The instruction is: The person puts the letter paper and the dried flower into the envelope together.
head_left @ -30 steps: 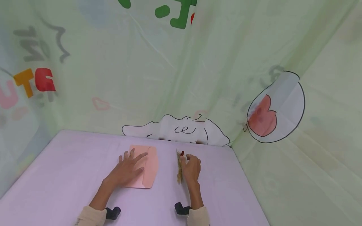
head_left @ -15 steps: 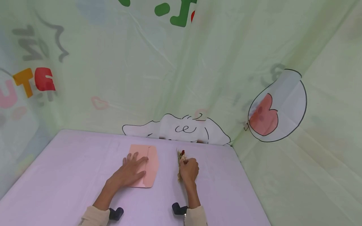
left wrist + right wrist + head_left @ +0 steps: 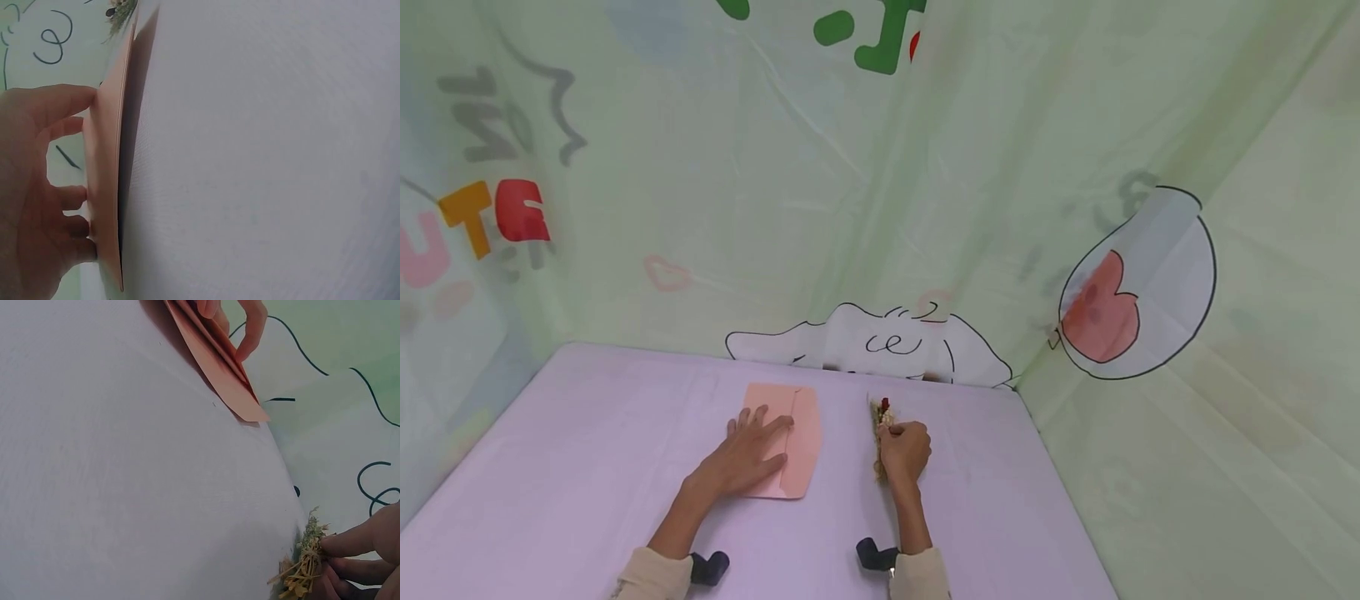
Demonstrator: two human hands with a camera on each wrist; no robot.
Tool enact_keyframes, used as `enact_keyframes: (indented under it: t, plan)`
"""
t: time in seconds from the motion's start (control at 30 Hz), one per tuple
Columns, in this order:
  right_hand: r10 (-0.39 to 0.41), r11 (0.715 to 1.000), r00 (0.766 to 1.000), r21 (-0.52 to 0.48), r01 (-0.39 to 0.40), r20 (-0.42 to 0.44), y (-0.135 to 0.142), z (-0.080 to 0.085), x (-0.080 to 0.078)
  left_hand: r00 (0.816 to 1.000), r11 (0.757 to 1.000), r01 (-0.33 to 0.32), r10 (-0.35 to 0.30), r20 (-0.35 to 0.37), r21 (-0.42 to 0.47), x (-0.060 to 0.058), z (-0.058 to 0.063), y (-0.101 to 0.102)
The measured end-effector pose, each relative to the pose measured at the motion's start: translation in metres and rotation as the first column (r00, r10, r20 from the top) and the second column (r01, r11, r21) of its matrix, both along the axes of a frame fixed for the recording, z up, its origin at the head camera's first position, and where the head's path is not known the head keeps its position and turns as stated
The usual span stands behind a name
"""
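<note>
A pink envelope (image 3: 803,442) lies on the table with its flap folded out to the right. My left hand (image 3: 747,454) rests on it, fingers spread, and in the left wrist view the fingertips (image 3: 76,197) touch its upper face. To the right of the envelope is a small bunch of dried flowers (image 3: 880,417), with a dark red bloom at its far end. My right hand (image 3: 906,450) pinches this bunch between thumb and fingers. In the right wrist view the straw-coloured stems (image 3: 306,565) stick out below the pinch; the curled fingers hide part of the bunch.
The table (image 3: 985,517) has a pale lilac cover. Behind it hangs a light green curtain (image 3: 737,208) with printed letters and drawings, and it also runs along the left and right sides. A dark strap mount (image 3: 876,554) sits at each wrist.
My right hand has closed its thumb and fingers on the dried flowers, which it was reaching over a second ago. The left hand has slid slightly toward me and right on the envelope.
</note>
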State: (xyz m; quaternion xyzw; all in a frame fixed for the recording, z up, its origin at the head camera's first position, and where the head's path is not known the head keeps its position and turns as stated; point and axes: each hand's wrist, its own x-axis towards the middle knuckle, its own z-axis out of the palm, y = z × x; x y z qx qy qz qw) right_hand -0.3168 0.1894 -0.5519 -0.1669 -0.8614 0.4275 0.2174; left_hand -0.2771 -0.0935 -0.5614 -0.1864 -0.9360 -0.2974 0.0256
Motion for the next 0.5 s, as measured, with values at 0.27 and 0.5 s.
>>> enact_keyframes:
  t: [0.27,0.5]
  plan:
    - [0.004,1.0,1.0,-0.028,-0.004,-0.009,-0.007,0.0,-0.002,1.0,1.0,-0.008,0.008,-0.017,-0.004,0.0,0.001,0.0]
    - [0.028,0.999,0.999,-0.044,-0.03,-0.04,-0.018,0.002,0.001,1.0,1.0,0.006,-0.006,-0.005,0.008,-0.002,-0.001,-0.001]
